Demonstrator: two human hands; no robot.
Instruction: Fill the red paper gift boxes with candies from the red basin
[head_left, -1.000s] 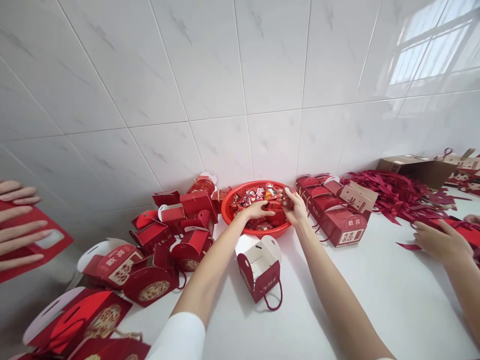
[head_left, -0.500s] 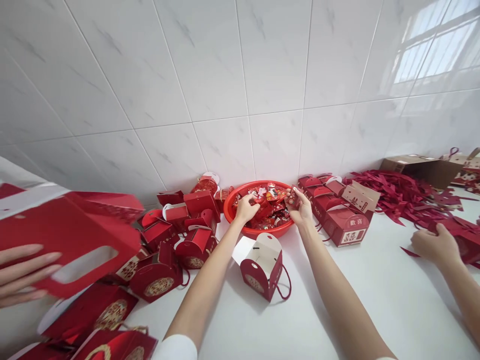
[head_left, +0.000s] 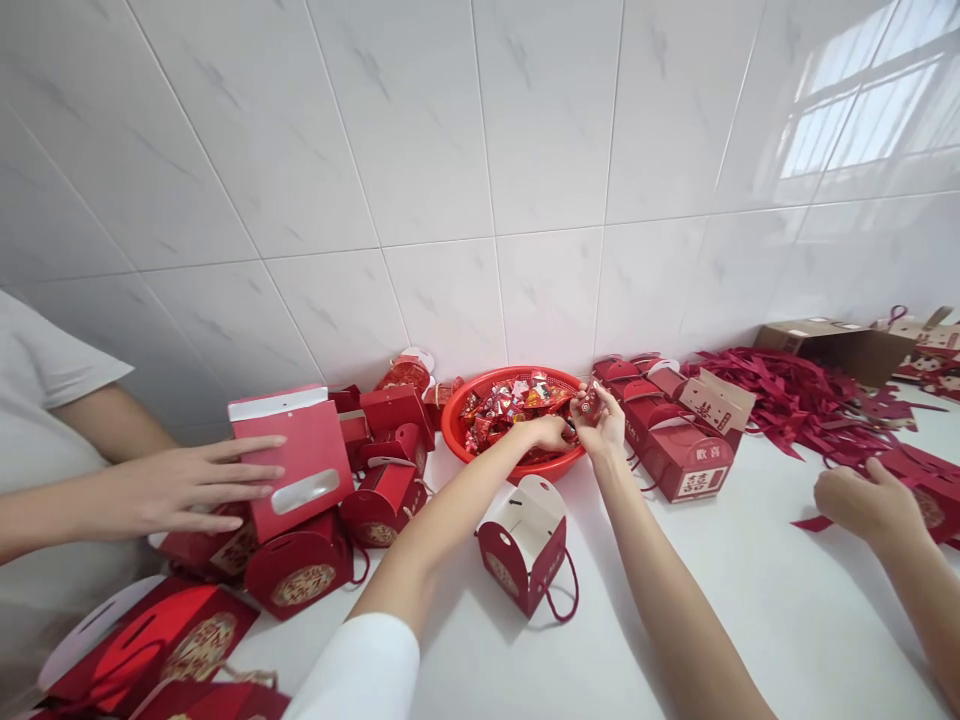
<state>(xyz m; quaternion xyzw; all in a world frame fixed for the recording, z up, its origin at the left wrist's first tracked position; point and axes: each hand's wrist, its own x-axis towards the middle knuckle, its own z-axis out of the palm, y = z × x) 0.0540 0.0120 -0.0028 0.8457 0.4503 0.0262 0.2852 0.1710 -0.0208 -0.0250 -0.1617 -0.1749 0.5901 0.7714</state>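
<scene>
My left hand reaches into the right side of an orange-red plastic basket. Its fingers curl down among the wrapped candies, and what they pinch, if anything, is hidden. Over the basket's right rim, my right hand is closed around a small dark-red candy packet with a pale print. Between my forearms an open-topped red gift box stands on the white table, its pale inside showing and a dark-red cord handle hanging at its right.
A co-worker's hand rests against a red box on the left, amid several red boxes. Right of the basket stand more boxes, dark-red ribbons and a cardboard box. Another person's hand is at far right.
My left hand has moved right across the basket and down into the candies. My right hand stays near the rim with its packet. The co-worker's red box at left has moved right, onto the other boxes.
</scene>
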